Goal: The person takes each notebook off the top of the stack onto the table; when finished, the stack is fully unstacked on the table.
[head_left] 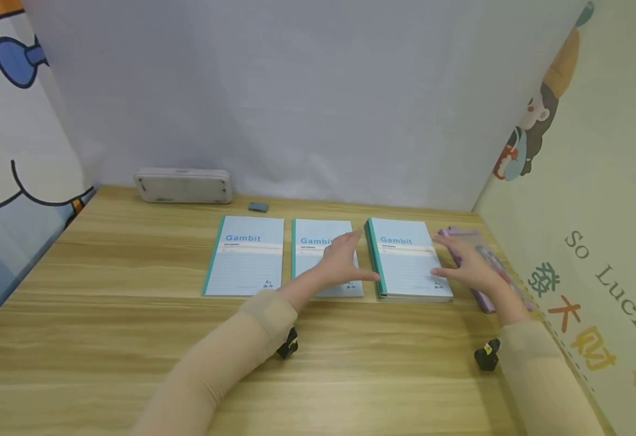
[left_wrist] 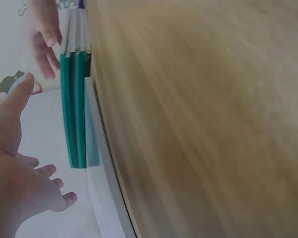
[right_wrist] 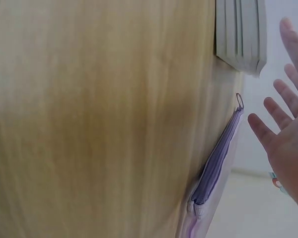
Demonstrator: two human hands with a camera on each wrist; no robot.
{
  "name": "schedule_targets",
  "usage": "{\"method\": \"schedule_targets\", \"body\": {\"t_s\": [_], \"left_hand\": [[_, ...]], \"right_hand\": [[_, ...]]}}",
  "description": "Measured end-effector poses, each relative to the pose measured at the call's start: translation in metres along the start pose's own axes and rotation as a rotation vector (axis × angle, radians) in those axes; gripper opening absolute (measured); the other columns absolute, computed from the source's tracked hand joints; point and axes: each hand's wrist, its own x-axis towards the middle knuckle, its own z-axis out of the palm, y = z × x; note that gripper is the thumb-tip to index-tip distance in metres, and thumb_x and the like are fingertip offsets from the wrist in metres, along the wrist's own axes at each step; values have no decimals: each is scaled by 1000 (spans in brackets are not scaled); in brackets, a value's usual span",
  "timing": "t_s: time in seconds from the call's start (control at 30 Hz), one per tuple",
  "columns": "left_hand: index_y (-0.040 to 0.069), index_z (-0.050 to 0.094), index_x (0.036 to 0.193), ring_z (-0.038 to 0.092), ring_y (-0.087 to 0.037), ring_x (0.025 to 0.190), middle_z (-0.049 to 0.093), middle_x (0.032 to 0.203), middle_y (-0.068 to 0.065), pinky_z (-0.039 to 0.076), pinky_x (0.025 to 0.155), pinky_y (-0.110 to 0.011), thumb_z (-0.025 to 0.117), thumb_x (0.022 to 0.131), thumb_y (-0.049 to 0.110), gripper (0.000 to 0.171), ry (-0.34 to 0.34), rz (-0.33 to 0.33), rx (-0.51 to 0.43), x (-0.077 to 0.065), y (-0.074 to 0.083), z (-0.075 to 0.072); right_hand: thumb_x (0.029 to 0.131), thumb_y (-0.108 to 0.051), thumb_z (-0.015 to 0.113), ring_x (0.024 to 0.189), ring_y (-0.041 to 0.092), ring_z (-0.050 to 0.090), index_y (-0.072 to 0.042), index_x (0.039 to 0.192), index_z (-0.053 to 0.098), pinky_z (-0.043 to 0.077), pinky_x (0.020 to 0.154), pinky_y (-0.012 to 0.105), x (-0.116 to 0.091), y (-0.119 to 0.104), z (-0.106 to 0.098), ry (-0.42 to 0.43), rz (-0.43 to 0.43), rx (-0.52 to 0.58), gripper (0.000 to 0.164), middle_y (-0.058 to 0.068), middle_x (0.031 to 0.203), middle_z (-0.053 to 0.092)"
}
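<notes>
A stack of Gambit notebooks [head_left: 413, 263] with green spines lies on the right part of the table. My left hand [head_left: 342, 260], fingers spread, hovers over the middle notebook [head_left: 308, 257], its thumb close to the stack's spine side. On the other side my right hand [head_left: 469, 266] holds its fingers apart near the stack's right edge, above a purple-edged zip pouch [head_left: 483, 301]. Neither hand grips anything. In the left wrist view the layered green spines [left_wrist: 74, 114] stand beyond the left fingers. The right wrist view shows the page edges [right_wrist: 241, 34] and the pouch's purple zipper [right_wrist: 216, 158].
A single notebook [head_left: 245, 260] lies at the left of the row. Behind it are a small grey block [head_left: 258, 207] and a long white case [head_left: 183, 186] against the back curtain. A printed wall [head_left: 595, 242] bounds the table on the right.
</notes>
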Motion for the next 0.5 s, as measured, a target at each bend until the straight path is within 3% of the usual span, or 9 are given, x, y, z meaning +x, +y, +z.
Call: {"method": "schedule_targets", "body": {"t_s": [0.27, 0.5], "left_hand": [[10, 19, 151, 19, -27, 143, 25, 154, -8, 21, 114, -48, 68, 76, 61, 104, -80, -2, 97, 13, 4, 16], [8, 25, 150, 24, -28, 141, 30, 152, -9, 22, 113, -45, 65, 76, 63, 100, -99, -27, 116, 18, 7, 22]], "right_hand": [[83, -30, 72, 136, 50, 19, -1, 147, 27, 24, 103, 66, 0, 4, 2, -96, 32, 82, 83, 24, 152, 21], [82, -36, 73, 135, 48, 25, -4, 145, 35, 25, 103, 66, 2, 7, 5, -114, 34, 31, 80, 23, 150, 29]]}}
